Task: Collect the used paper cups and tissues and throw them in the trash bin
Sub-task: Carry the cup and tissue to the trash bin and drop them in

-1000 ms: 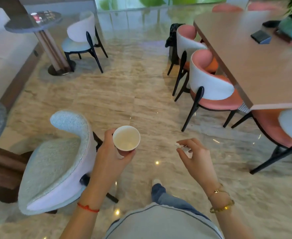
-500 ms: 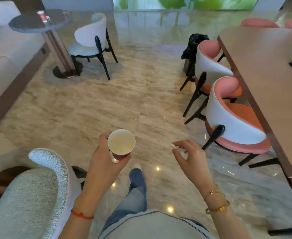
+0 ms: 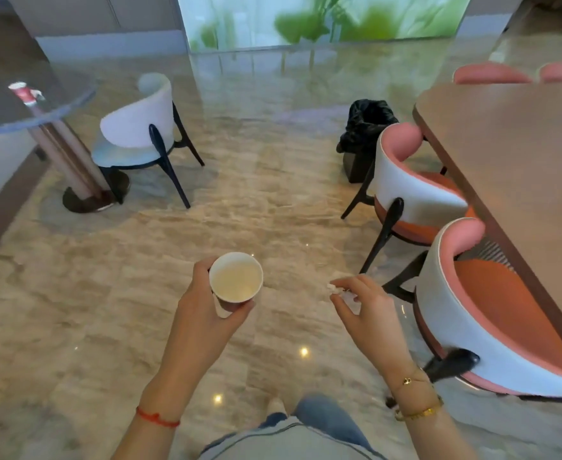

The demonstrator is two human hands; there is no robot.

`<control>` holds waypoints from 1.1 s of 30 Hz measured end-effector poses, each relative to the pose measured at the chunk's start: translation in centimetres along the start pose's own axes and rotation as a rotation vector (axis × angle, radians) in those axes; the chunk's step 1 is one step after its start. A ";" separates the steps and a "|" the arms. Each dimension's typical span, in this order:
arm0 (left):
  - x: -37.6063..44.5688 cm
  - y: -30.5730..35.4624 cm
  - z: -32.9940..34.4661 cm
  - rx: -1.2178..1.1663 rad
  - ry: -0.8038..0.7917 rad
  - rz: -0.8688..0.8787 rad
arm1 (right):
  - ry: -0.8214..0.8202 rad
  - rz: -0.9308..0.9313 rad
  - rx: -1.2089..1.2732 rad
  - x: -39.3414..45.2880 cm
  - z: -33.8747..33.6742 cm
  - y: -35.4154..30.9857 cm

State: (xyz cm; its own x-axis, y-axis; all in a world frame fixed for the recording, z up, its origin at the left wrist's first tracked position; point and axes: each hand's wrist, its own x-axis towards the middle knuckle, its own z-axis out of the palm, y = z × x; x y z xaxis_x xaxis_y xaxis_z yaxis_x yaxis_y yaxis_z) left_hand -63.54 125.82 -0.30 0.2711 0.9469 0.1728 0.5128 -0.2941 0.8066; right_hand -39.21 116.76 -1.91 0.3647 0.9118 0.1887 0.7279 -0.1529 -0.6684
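My left hand [image 3: 206, 313] is wrapped around an upright paper cup [image 3: 236, 278] with a white inside, held over the marble floor. A small crumpled white tissue [image 3: 337, 291] is pinched in the fingertips of my right hand [image 3: 369, 313], mostly hidden by the fingers. Ahead and to the right stands the trash bin [image 3: 364, 134], lined with a black bag, partly behind a pink chair. Another red paper cup [image 3: 23, 93] sits on the round grey table [image 3: 50, 107] at the far left.
A white chair [image 3: 140, 127] stands by the round table. Two pink and white chairs [image 3: 412, 190] [image 3: 492, 313] line the long wooden table [image 3: 518, 154] on the right. Open marble floor [image 3: 266, 194] stretches between me and the bin.
I have walked forward: the bin and pink chairs are nearer, and the pale chair on my left has dropped out of view. Both hands keep their hold.
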 end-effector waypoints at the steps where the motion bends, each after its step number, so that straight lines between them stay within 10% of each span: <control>1: 2.3 -0.1 0.4 0.001 -0.019 0.012 | 0.013 0.009 -0.006 1.9 0.1 0.2; 33: 75.1 1.7 27.4 -0.037 -0.169 0.080 | 0.079 0.130 -0.003 72.6 1.4 22.7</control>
State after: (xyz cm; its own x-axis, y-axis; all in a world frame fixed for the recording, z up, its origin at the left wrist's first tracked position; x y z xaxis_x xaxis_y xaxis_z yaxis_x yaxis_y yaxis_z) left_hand -19.96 192.82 -1.45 0.4448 0.8842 0.1425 0.4548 -0.3601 0.8146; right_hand 3.01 180.05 -4.34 0.5002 0.8515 0.1571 0.6736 -0.2686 -0.6886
